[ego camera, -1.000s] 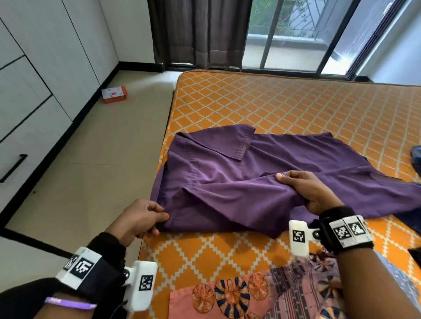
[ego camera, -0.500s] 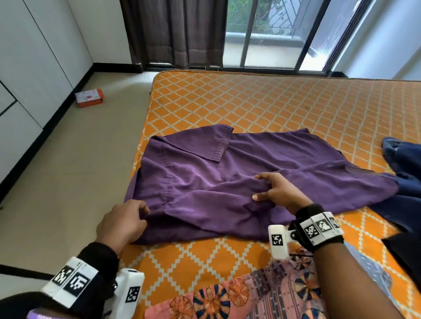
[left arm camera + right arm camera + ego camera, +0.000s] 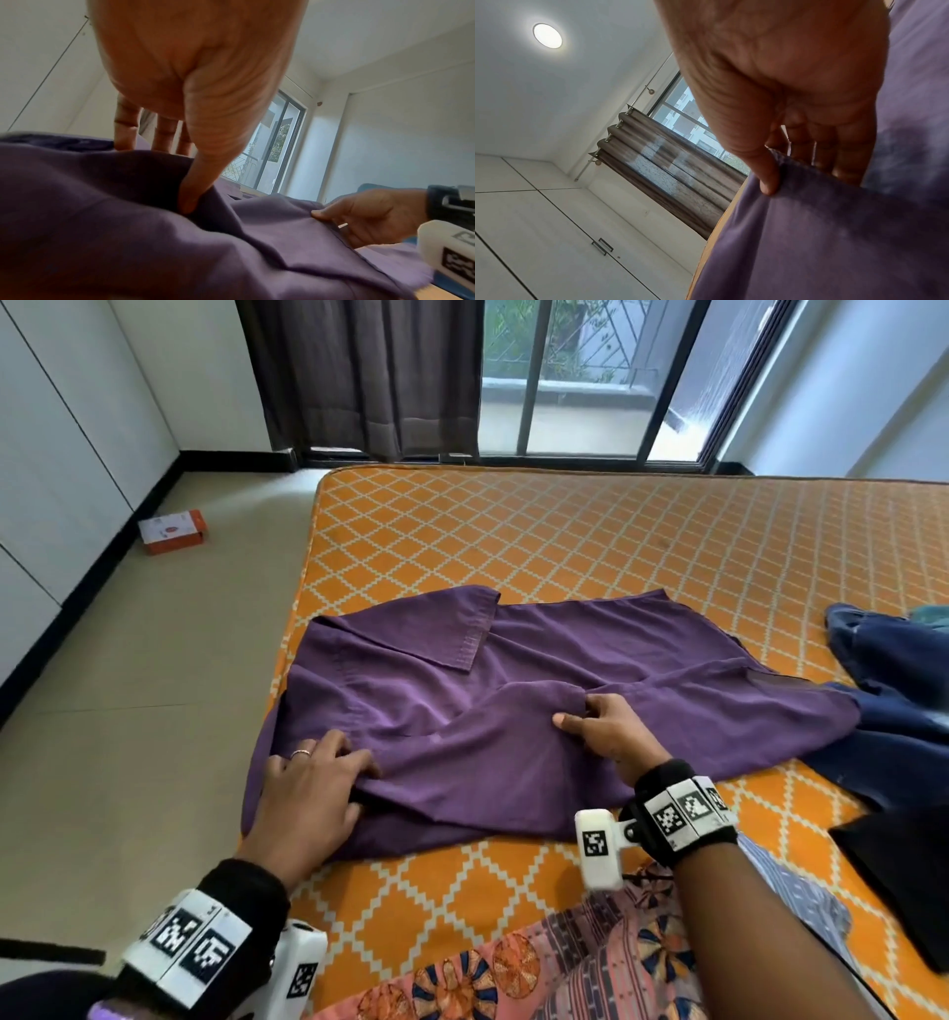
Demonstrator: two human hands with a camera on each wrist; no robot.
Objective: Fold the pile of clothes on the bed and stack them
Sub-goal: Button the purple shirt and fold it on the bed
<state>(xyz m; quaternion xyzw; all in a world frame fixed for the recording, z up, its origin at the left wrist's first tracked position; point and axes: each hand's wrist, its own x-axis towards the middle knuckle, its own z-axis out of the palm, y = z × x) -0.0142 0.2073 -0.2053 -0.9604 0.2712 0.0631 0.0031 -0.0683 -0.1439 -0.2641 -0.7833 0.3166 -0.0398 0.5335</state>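
A purple shirt (image 3: 513, 711) lies spread on the orange patterned mattress (image 3: 565, 531), collar to the left, with its near side doubled over the middle. My left hand (image 3: 362, 785) is on the shirt's near left part, fingers on top and thumb tucked into a fold, which it pinches (image 3: 174, 174). Toward the middle, my right hand (image 3: 575, 713) pinches the folded-over edge between thumb and fingers (image 3: 800, 176). The shirt (image 3: 128, 233) bunches up under both hands, and its far right end lies flat.
Blue jeans (image 3: 898, 670) and a black garment (image 3: 904, 880) lie to the right. A pink patterned cloth (image 3: 539, 978) and a striped blue garment (image 3: 801, 911) sit near me. The bed's left edge drops to the floor, where an orange box (image 3: 172, 531) lies by the wardrobe.
Both hands have carried the shirt's near side farther over its middle. My left hand moved from the corner at the bed edge up onto the shirt.
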